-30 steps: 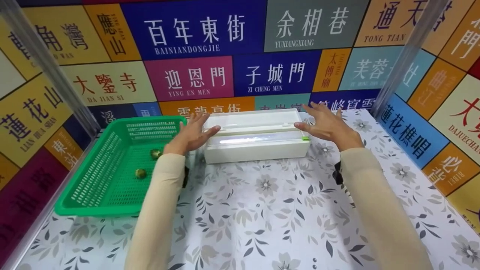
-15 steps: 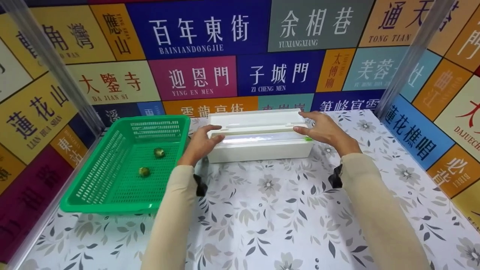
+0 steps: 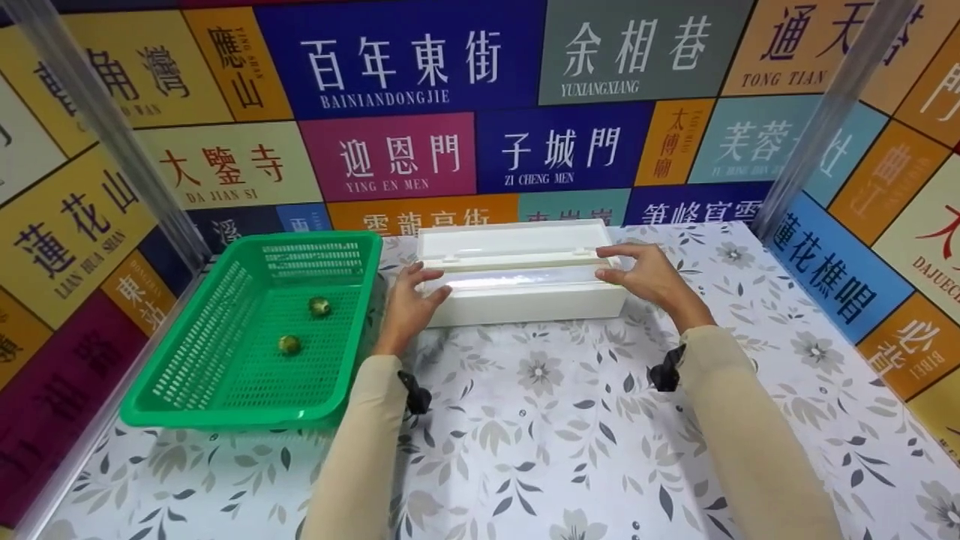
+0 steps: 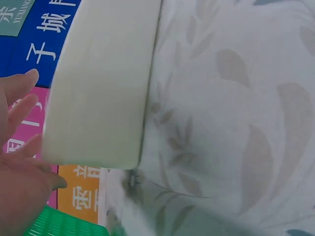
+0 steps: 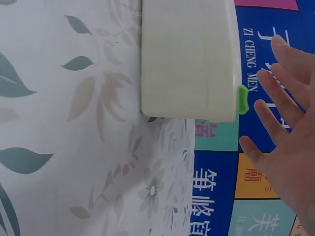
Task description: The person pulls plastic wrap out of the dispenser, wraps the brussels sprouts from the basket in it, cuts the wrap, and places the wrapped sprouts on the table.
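Note:
A long white cling film dispenser stands on the table with its lid tipped back, and shiny clear film lies along its top. My left hand is at the dispenser's left end, thumb and fingers apart over the corner. At the right end my right hand has its thumb and forefinger over the top edge, with a gap between them. A green slider juts from the top at that end in the right wrist view, near the spread fingertips; in the head view the hand hides it.
To the left of the dispenser sits a green plastic basket with two small round brownish-green items inside. A floral cloth covers the table. Behind it rises a wall of coloured sign panels, with clear corner posts at both sides.
Both hands have come down from raised, spread poses to the dispenser's two ends. The right hand has sunk from the lid toward the film edge, covering the green slider in the head view.

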`<control>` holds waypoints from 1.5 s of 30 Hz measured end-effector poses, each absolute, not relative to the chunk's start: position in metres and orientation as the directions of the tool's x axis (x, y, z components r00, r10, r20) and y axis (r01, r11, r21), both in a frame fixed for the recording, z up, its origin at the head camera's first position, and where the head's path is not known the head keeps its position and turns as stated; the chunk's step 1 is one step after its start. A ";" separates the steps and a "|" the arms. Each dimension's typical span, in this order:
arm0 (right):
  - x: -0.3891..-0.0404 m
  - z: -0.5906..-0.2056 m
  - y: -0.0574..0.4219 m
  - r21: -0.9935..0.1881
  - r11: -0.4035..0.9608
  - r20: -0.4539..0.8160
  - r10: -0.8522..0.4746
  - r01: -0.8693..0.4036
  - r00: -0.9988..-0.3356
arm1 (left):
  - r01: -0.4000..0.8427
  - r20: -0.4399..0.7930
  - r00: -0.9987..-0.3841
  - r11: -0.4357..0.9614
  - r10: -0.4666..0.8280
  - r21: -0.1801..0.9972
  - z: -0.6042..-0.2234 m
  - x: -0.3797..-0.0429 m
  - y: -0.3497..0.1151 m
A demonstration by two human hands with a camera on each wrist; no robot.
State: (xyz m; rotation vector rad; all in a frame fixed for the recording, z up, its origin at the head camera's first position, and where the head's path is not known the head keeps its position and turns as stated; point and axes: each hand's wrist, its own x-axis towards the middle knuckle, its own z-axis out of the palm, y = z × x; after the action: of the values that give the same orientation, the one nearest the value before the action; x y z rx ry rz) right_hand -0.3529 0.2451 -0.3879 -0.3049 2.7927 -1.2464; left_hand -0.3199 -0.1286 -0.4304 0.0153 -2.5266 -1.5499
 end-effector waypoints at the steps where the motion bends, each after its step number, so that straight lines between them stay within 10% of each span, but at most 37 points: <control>1: -0.353 -0.390 0.245 -0.741 0.653 0.025 -0.206 -0.156 -0.978 | 0.070 0.132 -0.985 0.446 -0.110 0.892 -0.432 -0.320 -0.129; 23: -0.358 -0.408 0.240 -0.565 0.768 0.134 -0.273 -0.300 -0.953 | -0.063 0.008 -0.985 0.407 -0.170 0.911 -0.432 -0.329 -0.131; 45: -0.363 -0.405 0.220 -0.450 0.844 0.202 -0.223 -0.292 -0.954 | 0.017 0.169 -0.964 0.593 -0.203 0.805 -0.423 -0.336 -0.122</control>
State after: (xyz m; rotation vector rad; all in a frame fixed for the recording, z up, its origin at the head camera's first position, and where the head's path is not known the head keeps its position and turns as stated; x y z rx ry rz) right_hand -0.3627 0.2199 -0.4046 -0.4429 3.1525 -0.8059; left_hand -0.3361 -0.1218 -0.4229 0.1537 -2.5795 -1.3071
